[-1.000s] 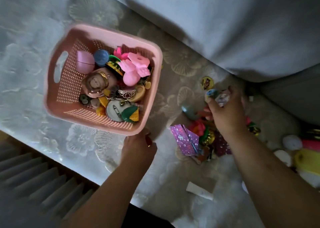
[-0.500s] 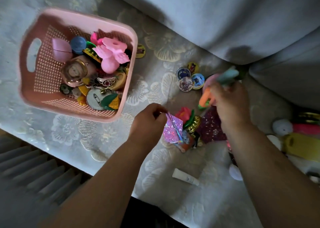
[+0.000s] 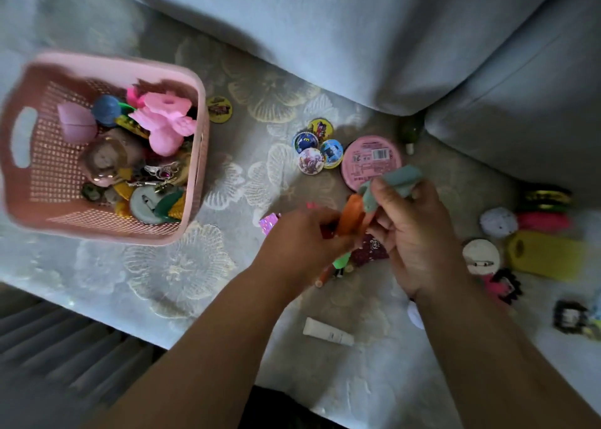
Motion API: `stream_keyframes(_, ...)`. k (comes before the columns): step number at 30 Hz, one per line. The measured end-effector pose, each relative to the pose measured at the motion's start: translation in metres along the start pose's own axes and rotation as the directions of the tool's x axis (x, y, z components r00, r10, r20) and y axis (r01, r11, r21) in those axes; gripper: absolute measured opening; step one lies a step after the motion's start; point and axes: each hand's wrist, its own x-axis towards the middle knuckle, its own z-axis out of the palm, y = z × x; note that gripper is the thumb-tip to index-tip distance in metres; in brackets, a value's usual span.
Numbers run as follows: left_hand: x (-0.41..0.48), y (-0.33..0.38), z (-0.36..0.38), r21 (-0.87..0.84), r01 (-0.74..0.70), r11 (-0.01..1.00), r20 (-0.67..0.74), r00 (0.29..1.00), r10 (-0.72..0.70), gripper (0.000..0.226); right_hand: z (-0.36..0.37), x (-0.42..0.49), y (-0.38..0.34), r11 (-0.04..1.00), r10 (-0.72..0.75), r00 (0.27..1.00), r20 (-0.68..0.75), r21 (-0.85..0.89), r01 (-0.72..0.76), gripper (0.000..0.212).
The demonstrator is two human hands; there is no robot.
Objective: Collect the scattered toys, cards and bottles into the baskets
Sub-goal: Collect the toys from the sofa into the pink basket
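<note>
A teal-and-orange toy (image 3: 396,180) is gripped in the right hand (image 3: 419,236), right of the pink basket (image 3: 107,61); the hold of the left hand (image 3: 302,236) cannot be told. Loosely carried, it could be dropped short

Perforated pink plastic basket (image 3: 192,109) on pale cloth (image 3: 182,266) with raised floral pattern.

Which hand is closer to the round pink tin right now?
Right. The right hand, gripping a teal and orange toy, is just below the round pink tin, the toy's teal end overlapping its lower rim in view. The left hand is farther, lower left of it.
</note>
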Motion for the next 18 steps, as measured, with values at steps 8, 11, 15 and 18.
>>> stream_keyframes(8, -0.018, 0.027, -0.006, -0.452, 0.052, 0.891, -0.109, 0.988, -0.112, 0.011, -0.014, -0.013, -0.023, 0.986, 0.166, 0.986, 0.009, -0.016, -0.166, 0.009)
stream_keyframes(11, -0.026, 0.043, -0.006, -0.474, 0.006, 0.881, -0.164, 0.982, -0.095, 0.010, -0.018, -0.034, -0.031, 0.994, 0.090, 0.983, 0.161, -0.076, -0.078, 0.021)
stream_keyframes(15, -0.040, 0.058, 0.001, -0.494, -0.011, 0.869, -0.170, 0.982, -0.084, 0.010, -0.022, -0.056, -0.042, 0.979, 0.035, 0.978, 0.204, -0.202, 0.007, 0.023)
stream_keyframes(18, -0.057, 0.063, 0.004, -0.533, -0.003, 0.846, -0.136, 0.987, -0.082, 0.012, -0.024, -0.067, -0.048, 0.972, 0.072, 0.975, 0.211, -0.235, -0.021, 0.022)
